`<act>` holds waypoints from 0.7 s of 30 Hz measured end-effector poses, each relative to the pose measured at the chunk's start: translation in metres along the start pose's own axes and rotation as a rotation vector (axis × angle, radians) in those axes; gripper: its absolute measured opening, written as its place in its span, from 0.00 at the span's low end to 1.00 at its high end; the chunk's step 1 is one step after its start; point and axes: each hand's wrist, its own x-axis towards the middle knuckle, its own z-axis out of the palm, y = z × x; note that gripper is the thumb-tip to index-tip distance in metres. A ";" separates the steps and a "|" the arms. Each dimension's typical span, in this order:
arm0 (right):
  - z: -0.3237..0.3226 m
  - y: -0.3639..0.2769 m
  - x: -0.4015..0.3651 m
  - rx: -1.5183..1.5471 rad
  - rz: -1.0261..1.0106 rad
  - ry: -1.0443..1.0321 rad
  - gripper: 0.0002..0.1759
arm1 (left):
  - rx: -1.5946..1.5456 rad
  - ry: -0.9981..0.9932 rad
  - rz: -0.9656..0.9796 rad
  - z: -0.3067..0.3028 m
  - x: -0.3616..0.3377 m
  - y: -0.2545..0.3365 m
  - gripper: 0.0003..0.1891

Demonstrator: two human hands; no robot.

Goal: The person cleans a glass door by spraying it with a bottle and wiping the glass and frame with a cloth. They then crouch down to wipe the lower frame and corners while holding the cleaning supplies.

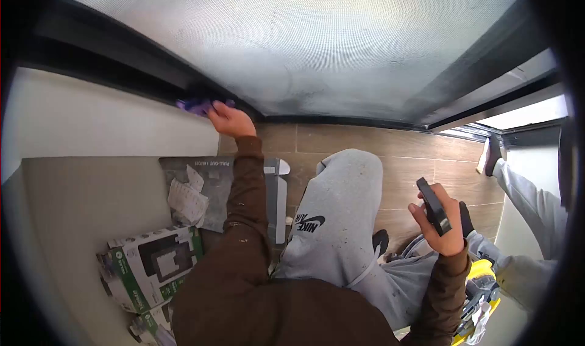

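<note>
My left hand (233, 121) is closed on a purple cloth (196, 106), which lies against the black frame (152, 59) at the upper left. Beside that frame is a large mesh-textured, hazy pane (317, 47) with smudges near its lower edge. My right hand (448, 224) is held above the floor near my knee, its fingers gripping a flat black bar-shaped object (434, 207). What kind of object it is I cannot make out.
A grey cardboard box (219, 209) with crumpled paper (187, 198) lies left of my leg. Printed boxes (155, 263) stand at the lower left. A yellow tool container (481, 270) sits at right. Another person's leg (527, 193) is at the far right, on the wood-look floor (353, 140).
</note>
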 end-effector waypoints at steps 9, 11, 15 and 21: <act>0.002 0.020 0.003 0.042 -0.019 0.150 0.12 | 0.059 -0.297 -0.126 0.024 -0.091 0.066 0.12; 0.000 0.026 0.007 0.071 0.006 0.264 0.12 | -0.112 -0.422 0.058 0.037 -0.108 0.098 0.09; -0.015 0.035 0.007 0.189 0.153 0.453 0.12 | -0.258 -0.981 0.821 0.061 -0.131 0.144 0.07; -0.029 0.058 0.007 0.074 0.099 0.620 0.15 | -0.081 -1.686 1.394 0.081 -0.170 0.075 0.11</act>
